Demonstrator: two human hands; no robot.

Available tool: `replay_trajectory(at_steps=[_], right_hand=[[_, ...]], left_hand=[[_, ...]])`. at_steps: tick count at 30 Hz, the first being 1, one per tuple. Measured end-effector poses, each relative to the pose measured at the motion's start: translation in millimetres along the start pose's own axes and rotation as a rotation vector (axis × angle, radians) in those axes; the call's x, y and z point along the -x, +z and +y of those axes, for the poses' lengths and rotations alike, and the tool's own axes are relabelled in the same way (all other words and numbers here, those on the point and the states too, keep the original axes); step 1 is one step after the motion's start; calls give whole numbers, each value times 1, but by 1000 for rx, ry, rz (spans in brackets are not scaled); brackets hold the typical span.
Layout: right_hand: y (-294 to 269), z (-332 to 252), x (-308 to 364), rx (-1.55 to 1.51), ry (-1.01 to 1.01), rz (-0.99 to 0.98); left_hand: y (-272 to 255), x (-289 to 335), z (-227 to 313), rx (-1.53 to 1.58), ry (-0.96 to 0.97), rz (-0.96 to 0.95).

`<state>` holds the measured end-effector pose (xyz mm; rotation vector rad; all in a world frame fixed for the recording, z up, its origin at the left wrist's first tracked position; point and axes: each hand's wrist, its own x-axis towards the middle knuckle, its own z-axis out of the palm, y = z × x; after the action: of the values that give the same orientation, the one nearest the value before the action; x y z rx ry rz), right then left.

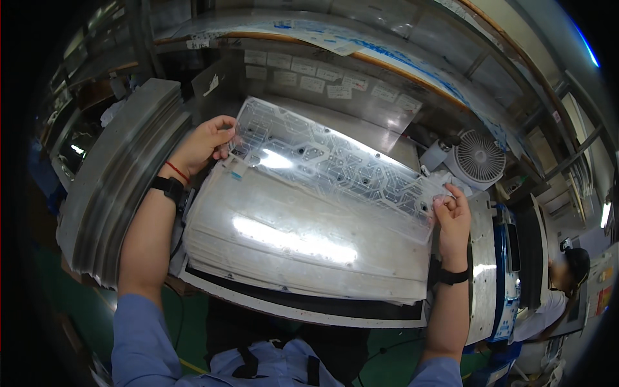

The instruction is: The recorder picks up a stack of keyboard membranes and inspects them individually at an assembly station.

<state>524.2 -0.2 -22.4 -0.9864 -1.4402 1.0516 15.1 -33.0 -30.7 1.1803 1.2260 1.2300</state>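
Observation:
A clear plastic sheet printed with silvery circuit lines is held up by its two short ends, tilted above a stack of flat translucent sheets. My left hand pinches its left end between thumb and fingers. At the opposite end, my right hand grips the edge near the lower right corner. The sheet's lower edge hangs over the back part of the stack; whether it touches is hard to tell. A small blue tab shows near the stack's upper left corner.
Curved stacks of grey sheets stand at the left. A round fan sits at the back right. Beyond my right arm is a blue-framed device. A shelf edge runs overhead. A person in white is at far right.

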Motion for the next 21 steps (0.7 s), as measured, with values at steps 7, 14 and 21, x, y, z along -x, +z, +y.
replay_trajectory(at_steps=[7, 14, 21], right_hand=[[2, 2, -3, 51, 51, -3], [-3, 0, 4, 284, 235, -360], [3, -2, 6, 371, 137, -298]], left_hand=[[-11, -6, -9, 174, 59, 98], [-5, -1, 0, 155, 18, 148], [-5, 0, -1, 109, -8, 84]])
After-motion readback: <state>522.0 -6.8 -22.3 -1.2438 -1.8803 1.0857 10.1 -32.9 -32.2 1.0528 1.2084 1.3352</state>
